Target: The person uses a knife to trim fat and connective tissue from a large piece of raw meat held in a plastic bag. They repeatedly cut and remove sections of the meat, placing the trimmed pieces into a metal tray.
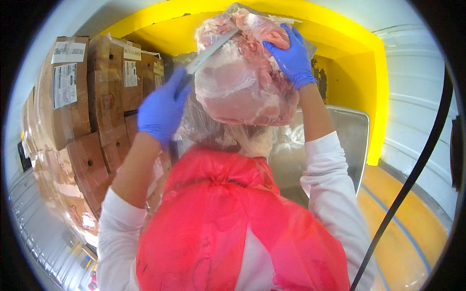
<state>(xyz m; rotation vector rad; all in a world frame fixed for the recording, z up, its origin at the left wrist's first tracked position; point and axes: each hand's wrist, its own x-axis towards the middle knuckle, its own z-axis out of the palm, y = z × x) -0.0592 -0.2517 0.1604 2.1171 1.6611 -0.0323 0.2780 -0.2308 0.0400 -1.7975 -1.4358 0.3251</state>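
Note:
A large cut of raw meat [233,92], pink with pale fat, lies in front of me. My left hand [162,109], in a blue glove, is closed round the handle of a knife [211,51]. The knife's blade slants up to the right across the upper left part of the meat, its tip near the middle of the top. At the meat's upper right edge, my right hand [291,56], also gloved in blue, grips it with thumb and fingers apart on the surface. Clear plastic film [194,119] shows beneath and left of the meat.
Stacked brown cardboard boxes [99,97] wrapped in film stand close on the left. A metal tray [347,133] is beside my right forearm. Behind the meat rises a yellow frame [340,34]. A black strap [412,179] crosses the right side, above a yellowish floor [403,218].

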